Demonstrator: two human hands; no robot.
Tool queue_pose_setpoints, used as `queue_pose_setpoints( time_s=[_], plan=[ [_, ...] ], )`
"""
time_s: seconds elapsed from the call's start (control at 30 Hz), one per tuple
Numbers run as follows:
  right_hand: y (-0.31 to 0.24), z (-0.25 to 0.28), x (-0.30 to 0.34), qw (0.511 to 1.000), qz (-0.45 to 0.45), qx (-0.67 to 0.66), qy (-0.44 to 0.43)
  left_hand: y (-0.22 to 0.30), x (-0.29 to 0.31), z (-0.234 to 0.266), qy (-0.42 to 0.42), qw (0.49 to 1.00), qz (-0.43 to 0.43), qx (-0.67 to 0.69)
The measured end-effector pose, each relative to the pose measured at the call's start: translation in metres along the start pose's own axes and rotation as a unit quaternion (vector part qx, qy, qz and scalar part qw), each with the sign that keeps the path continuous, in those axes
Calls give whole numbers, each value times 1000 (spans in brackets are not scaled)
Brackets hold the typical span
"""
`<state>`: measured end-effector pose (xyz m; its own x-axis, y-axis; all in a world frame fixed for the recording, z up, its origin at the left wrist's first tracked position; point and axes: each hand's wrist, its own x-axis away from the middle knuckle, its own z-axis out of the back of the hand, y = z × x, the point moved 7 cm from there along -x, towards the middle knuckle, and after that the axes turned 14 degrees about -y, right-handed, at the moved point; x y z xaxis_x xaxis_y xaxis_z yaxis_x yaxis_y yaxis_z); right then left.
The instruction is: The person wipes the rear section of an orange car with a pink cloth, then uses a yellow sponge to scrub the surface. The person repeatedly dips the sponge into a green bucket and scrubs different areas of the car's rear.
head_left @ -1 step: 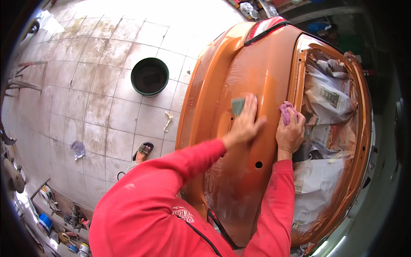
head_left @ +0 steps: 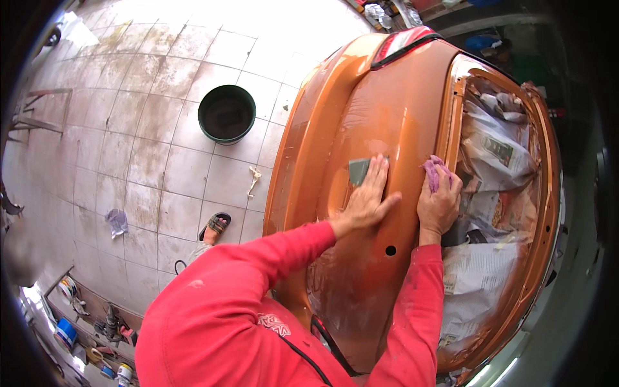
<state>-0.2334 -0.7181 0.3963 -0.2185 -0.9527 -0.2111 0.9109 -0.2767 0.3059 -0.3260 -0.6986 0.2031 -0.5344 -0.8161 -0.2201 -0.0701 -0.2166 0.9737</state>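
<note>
My left hand lies with its fingers stretched over a grey-green sheet of sandpaper, holding it flat against the orange rear panel of a car. Beneath the fingers part of the sheet is hidden. Farther right, my right hand rests at the edge of the rear window opening, its fingers closed round a crumpled pink-purple cloth. The panel looks wet and dull in patches. A round dark hole shows in it, nearer than my left hand.
Newspaper and plastic cover the rear window opening. A red tail light sits at the far end. On the tiled floor stand a dark bucket and a sandalled foot; cans and tools crowd the lower left.
My left hand and the sandpaper have slid slightly nearer along the panel. My right hand stays on the cloth at the window edge, nearly in place.
</note>
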Motion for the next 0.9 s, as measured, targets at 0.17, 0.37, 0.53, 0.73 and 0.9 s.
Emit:
queue_pose_setpoints(
  time_s=[0.17,0.37,0.53,0.73,0.9],
  plan=[
    [-10,-8,-8,1000,-14,-10,-12,-105,-39,45,34,990,131,47],
    [-2,-12,-10,1000,-6,-8,-14,-133,77,3,48,983,156,81],
    [4,-6,-8,1000,-2,-5,-8,-115,97,-8,19,986,138,93],
    [-34,-16,-27,999,49,-16,-5,-200,5,48,26,972,38,-232],
    [-3,-12,-10,999,27,-11,-11,-95,240,-45,-65,971,208,100]
  ],
)
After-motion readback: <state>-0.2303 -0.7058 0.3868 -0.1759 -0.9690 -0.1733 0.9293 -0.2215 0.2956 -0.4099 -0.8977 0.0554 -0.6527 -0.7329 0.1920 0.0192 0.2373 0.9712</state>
